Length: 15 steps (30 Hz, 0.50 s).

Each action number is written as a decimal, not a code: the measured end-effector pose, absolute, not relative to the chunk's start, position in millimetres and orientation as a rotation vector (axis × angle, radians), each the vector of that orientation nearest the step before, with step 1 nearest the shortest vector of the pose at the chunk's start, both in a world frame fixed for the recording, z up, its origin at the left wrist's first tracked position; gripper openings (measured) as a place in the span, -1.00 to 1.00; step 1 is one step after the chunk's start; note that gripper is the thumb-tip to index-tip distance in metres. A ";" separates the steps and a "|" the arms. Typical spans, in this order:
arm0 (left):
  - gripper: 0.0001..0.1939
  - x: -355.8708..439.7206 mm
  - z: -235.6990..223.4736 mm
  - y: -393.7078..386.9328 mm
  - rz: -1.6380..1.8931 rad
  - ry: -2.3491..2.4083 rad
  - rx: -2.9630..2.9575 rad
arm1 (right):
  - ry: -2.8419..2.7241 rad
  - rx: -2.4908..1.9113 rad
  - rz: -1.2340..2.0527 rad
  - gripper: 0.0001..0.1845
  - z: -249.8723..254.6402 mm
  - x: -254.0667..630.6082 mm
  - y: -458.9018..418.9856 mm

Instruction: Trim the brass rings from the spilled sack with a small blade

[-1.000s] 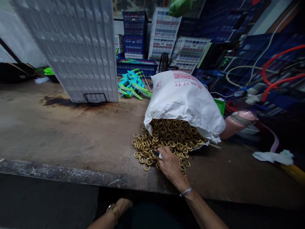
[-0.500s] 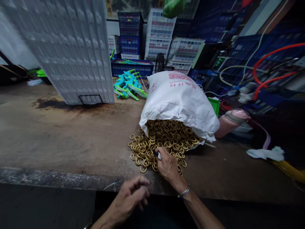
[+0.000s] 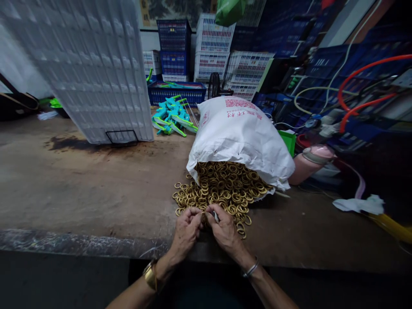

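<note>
Brass-coloured rings [image 3: 233, 184] spill in a heap from the open mouth of a white woven sack [image 3: 240, 133]. My left hand [image 3: 186, 229] and my right hand [image 3: 223, 227] meet at the near edge of the heap, fingertips almost touching. Thumb and fingers of my left hand are pinched on what looks like one ring [image 3: 203, 219]. Wrapped in my right hand is a small tool [image 3: 216, 216]; only a pale bit of it shows, and its kind is hidden by the fingers.
A tall ribbed translucent panel [image 3: 106, 81] stands at the left in a black wire holder [image 3: 122, 138]. Turquoise and green plastic parts [image 3: 174, 116] lie behind the sack. Crates [image 3: 214, 51] are stacked at the back. A pink bottle [image 3: 310, 163] and orange hose [image 3: 346, 98] are at the right.
My left hand has risen from the table's front edge to meet my right hand, its fingers now pinched. My right hand has drawn slightly nearer, keeping the small tool.
</note>
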<state>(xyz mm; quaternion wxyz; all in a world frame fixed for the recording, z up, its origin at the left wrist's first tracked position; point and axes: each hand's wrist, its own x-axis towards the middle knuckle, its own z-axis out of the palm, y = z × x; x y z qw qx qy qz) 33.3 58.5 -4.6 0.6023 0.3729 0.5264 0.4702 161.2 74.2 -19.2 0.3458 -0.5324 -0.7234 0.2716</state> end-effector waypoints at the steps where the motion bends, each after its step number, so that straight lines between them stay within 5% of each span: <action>1: -0.70 33.1 -5.4 58.6 1.089 1.224 0.877 | -1.864 -1.396 0.719 -0.89 -18.5 160.4 74.2; 15: -0.82 38.5 -20.8 48.6 1.198 1.228 1.120 | -1.809 -1.500 0.930 -0.63 -2.2 158.0 72.8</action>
